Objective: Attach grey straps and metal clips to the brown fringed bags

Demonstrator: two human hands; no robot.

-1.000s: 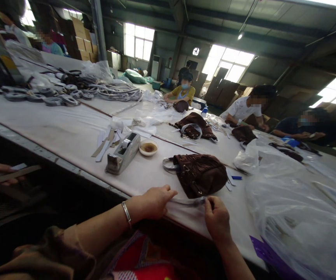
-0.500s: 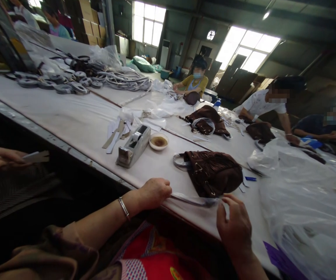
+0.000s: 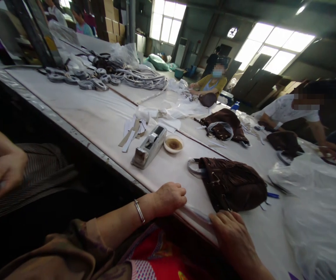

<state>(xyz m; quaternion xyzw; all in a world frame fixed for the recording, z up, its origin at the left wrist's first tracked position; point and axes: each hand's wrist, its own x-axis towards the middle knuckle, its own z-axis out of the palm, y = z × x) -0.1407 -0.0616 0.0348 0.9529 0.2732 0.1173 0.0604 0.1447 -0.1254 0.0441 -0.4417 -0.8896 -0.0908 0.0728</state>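
Note:
At the table's near edge, my left hand (image 3: pixel 170 199) is closed with its fingers curled round one end of a narrow strip (image 3: pixel 197 214) in clear plastic. My right hand (image 3: pixel 230 230) pinches the other end, so the strip lies stretched along the edge between them. What the strip is made of I cannot make out. Just beyond my right hand lies a dark brown drawstring bag (image 3: pixel 238 186) on its side, its grey-wrapped handle (image 3: pixel 195 168) pointing left.
A tape dispenser (image 3: pixel 149 147) and a white dish of brown stuff (image 3: pixel 174 144) stand beyond my left hand, near paper strips (image 3: pixel 131 134). Clear plastic bags (image 3: pixel 316 202) pile up at right. A neighbour's hand (image 3: pixel 6 171) is at far left; co-workers sit across the table.
My right hand has come closer to my left and its fingers have closed down on the strip. The view has swung, shifting the table rightward. The neighbour's hand at left has moved.

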